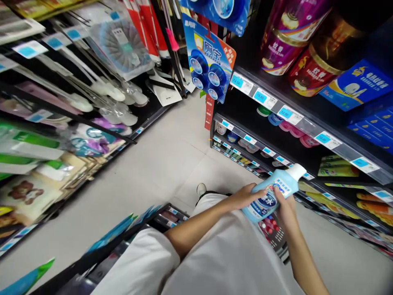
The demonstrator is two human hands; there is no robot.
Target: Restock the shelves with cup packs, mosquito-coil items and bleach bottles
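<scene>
In the head view, the light-blue bottle (264, 205) lies between my two hands, in front of my white shirt (230, 254) and toward my right side. Its long axis runs aslant: the base sits low and to the left, the white cap (297, 172) points up and to the right, toward the shelving (308, 128). The printed label faces up at me. Neither hand is clearly nearer, as both touch the bottle; my left hand (245, 196) is at its left side, toward the base, and my right hand (286, 207) at its right side, with the thumb reaching nearer the shoulder below the cap.

The fingers of each hand are parted only as wide as the bottle's body and closed against it. Both thumbs rest on the front, over the label; the fingertips behind are hidden, so I cannot tell how they wrap. The cap is on, with no finger on it.

Just below the bottle in view, a slotted basket (280, 237) shows, partly covered, with red items (270, 226) in it.
</scene>
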